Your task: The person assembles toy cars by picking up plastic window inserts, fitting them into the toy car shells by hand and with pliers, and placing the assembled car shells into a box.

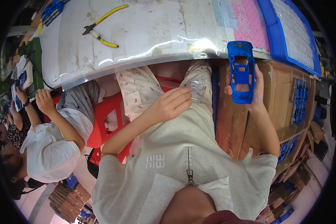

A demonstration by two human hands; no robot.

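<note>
My right hand (258, 89) grips a blue plastic toy car body shell (242, 76), held upright at the table's front edge, on the right. The shell has open window gaps, and thumb and fingers clasp it from its two sides. Over my lap, my left hand (173, 102) is closed, fingers together. At its fingertips shows a small clear plastic piece (198, 89), seen mostly by its glints against my patterned trousers; its exact shape is hard to make out.
Yellow-handled cutting pliers (97, 31) lie on the white-covered table (149, 33). A blue tray (276, 41) of clear parts stands at the right. Below it, a cardboard box (280, 97) holds blue shells. Left of me, a co-worker (54, 149) sits near a red stool (106, 123).
</note>
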